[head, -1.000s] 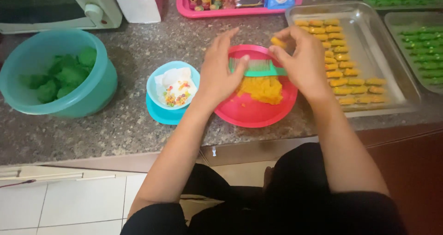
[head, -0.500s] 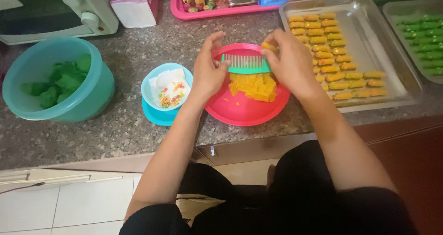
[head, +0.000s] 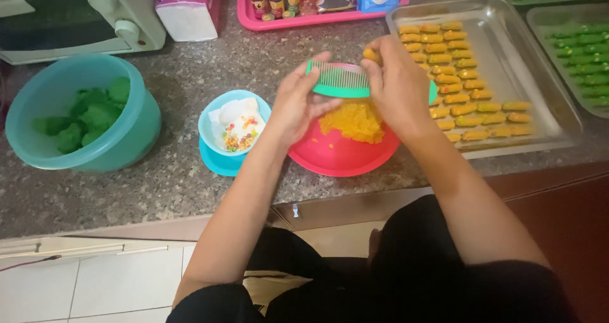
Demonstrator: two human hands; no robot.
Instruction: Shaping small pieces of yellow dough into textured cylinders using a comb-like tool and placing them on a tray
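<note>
The left hand (head: 298, 104) is gripping the left end of a green plastic comb with fine upright teeth (head: 339, 82), fingers curled behind it and thumb in front. The right hand (head: 399, 85) is covering the comb's right end, and its fingertips are pinching a small orange lump of dough (head: 370, 54) at the comb's top edge, at about one o'clock from the comb's middle. Both hands are hovering just above a round pink plastic bowl (head: 336, 158), which is holding a soft, crumbly mound of orange dough (head: 354, 121) directly at six o'clock from the comb.

At three o'clock from the right hand, a shallow rectangular metal tray (head: 545, 101) is carrying rows of short ridged orange dough pieces (head: 453, 75). At nine o'clock from the left hand, a small light-blue plastic bowl of white cream and coloured sprinkles (head: 235, 127) is sitting just beside the pink bowl. Farther out at nine o'clock, a large teal plastic bowl (head: 127, 139) is holding lumpy green dough (head: 85, 110). Everything is resting on a speckled grey stone table (head: 158, 190).
</note>
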